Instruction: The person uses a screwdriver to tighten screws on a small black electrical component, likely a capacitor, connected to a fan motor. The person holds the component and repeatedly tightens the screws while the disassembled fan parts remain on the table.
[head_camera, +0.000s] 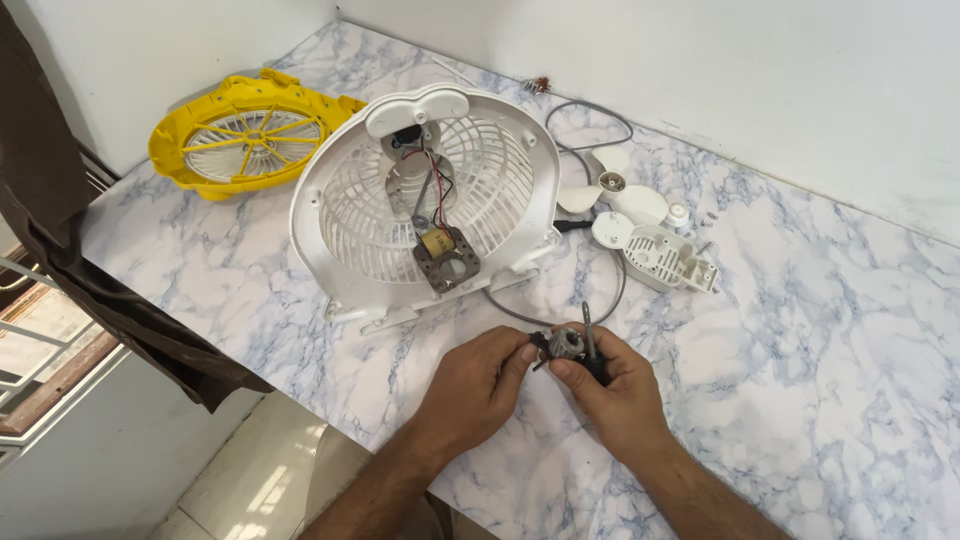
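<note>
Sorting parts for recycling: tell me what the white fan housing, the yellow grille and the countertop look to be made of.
White fan housing: likely moulded plastic, matte, with thin even grille ribs.
Yellow grille: also looks like plastic, slightly glossy, uniform colour through spokes and rim.
Countertop: marble or a marble-look surface, polished, white with blue-grey veins; real stone or laminate cannot be told.
</note>
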